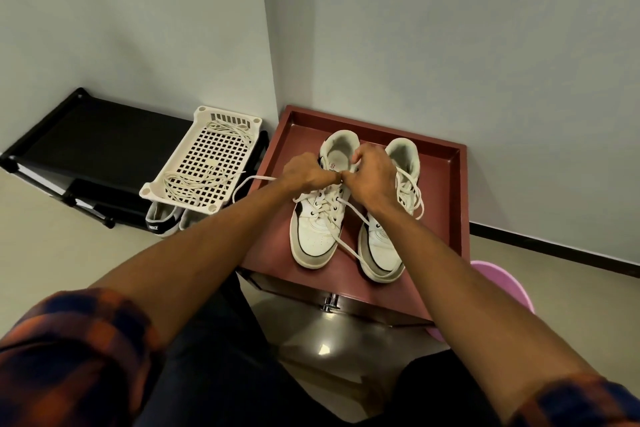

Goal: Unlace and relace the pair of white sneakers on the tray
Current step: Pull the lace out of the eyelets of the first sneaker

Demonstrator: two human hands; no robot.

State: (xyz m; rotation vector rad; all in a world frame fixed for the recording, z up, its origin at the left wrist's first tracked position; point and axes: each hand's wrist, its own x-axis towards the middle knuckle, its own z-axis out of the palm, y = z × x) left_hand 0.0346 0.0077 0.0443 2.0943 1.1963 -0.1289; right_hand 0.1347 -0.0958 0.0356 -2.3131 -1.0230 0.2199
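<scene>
Two white sneakers stand side by side on a dark red tray (446,191), toes toward me. The left sneaker (317,236) is laced, and both my hands work over its top eyelets. My left hand (306,172) pinches the lace there, and one loose end (249,184) trails left over the tray's edge. My right hand (372,172) pinches the other strand, whose end (346,239) runs down across the toe. The right sneaker (382,250) is laced, its loose laces hanging at its side.
A white perforated basket (204,163) holding spare laces sits on a black shoe rack (86,135) to the left. Another sneaker (159,218) lies under the basket. A pink stool (498,284) shows at the right. Walls meet in a corner behind the tray.
</scene>
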